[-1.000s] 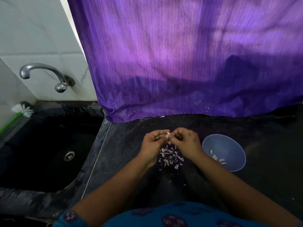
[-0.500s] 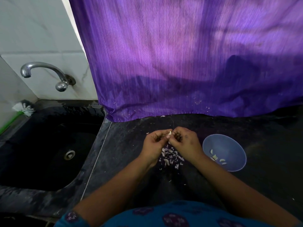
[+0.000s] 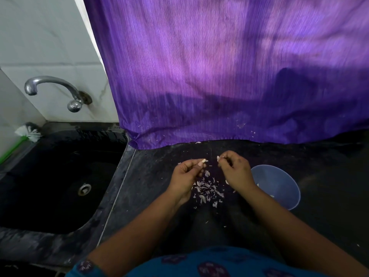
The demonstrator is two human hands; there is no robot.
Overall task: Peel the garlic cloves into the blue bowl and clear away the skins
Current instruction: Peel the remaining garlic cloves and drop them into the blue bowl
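Above the pile of garlic skins (image 3: 207,189) on the dark counter (image 3: 155,176), the left hand (image 3: 186,177) pinches a garlic clove (image 3: 203,161) at its fingertips, while the right hand (image 3: 236,172) pinches a pale scrap of skin (image 3: 218,158). The blue bowl (image 3: 279,184) sits just right of the pile, partly behind the right wrist.

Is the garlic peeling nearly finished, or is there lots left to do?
Partly done. A few peeled cloves already lie in the blue bowl. The left hand pinches a garlic clove, and the right hand pinches a bit of skin. The pile of skins on the counter is not cleared yet.
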